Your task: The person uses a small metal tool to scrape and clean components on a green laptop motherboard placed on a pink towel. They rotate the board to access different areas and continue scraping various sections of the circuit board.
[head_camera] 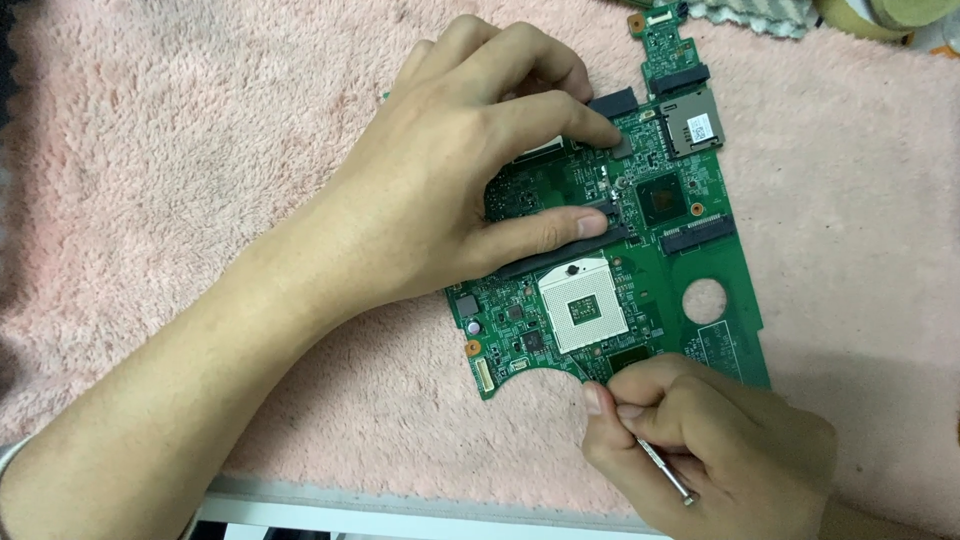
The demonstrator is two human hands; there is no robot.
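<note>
Nearest the camera, a pale table edge (400,505) running along the bottom, and over it a fluffy pink cloth (150,150) spread as the work surface, filling almost the whole view. At lower right, the right hand (715,440) clenched around a slim metal screwdriver (665,470), thumb and forefinger pinching the shaft, handle end poking out toward the lower right, long axis slanting up-left toward the near edge of the board; tip hidden behind the fingertips (597,398), so contact with the board probably there but not certain. Just beyond, a green circuit board (740,330) lying flat on the cloth, long axis running from near to far with a slight lean, the narrow tab end pointing away toward the top of the view, the wide end with a round hole (704,301) close to the right hand. At the board's middle, a square white processor socket (583,306), between the two hands. Farther on, the left hand (450,170) pressed down on the board's left half, not closed around anything: thumb laid along a long black slot (570,248), forefinger stretched to a small grey chip (625,146) near the far end. At the far top right corner, a patch of grey-green fabric (750,12) and a yellowish rounded object (870,15), cut off by the frame and hard to identify.
</note>
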